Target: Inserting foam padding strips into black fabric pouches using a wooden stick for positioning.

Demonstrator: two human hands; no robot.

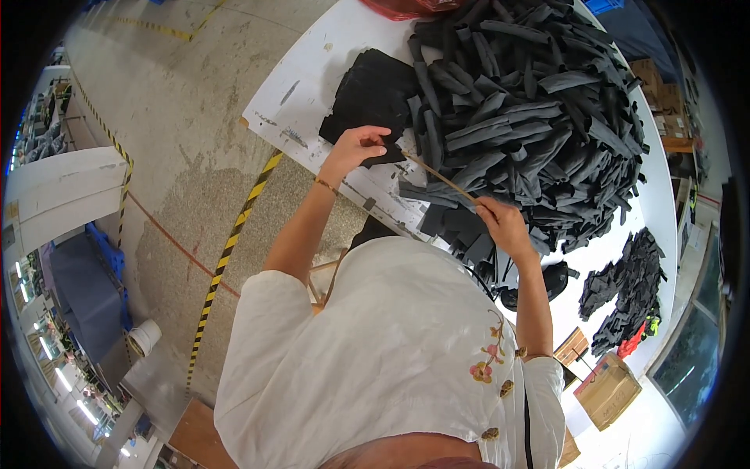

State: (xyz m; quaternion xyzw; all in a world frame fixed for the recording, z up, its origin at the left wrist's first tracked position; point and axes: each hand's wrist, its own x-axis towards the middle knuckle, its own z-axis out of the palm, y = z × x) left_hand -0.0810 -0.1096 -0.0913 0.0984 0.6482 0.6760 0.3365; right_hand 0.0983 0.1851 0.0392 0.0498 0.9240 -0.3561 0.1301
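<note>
Hands (361,145) (500,216) are pinching thin tan strip (439,178) taut over black pile (531,117); you're risking snapping it by overpulling

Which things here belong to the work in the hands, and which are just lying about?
In hand:
left hand
right hand
thin stick held between them
big pile of black strips
flat black stack

Lying about:
cardboard box
white bucket
smaller black heap

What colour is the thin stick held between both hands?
Light tan stick, seen in the head view.
</note>
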